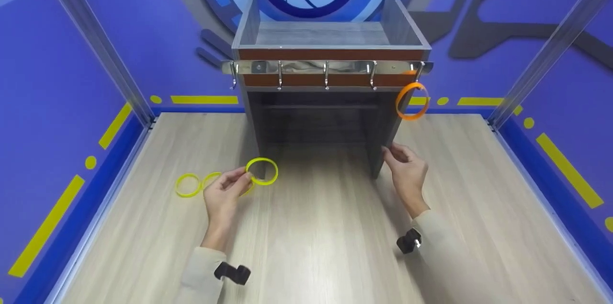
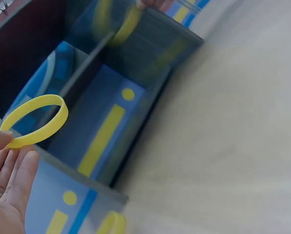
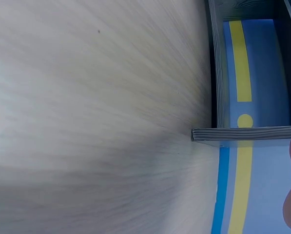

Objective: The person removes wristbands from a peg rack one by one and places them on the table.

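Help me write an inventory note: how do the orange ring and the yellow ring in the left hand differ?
Support: the orange ring hangs on the rightmost hook, while the yellow ring is held by the left hand.
Place: in the head view, the orange ring is higher and farther right than the yellow ring.
Shared: both are thin, round bands.

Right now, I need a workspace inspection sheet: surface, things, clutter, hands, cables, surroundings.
Surface: pale wood-grain tabletop, grey wooden shelf unit on it.
Things: thin yellow ring held; more yellow rings on the tabletop, count unclear; orange ring hanging at shiny metal hook rail's right end.
Clutter: nothing seen.
Hands: left hand pinches the held ring; right hand at unit's right panel, grip unclear.
Cables: nothing seen.
Surroundings: blue-purple printed walls, silver metal posts.
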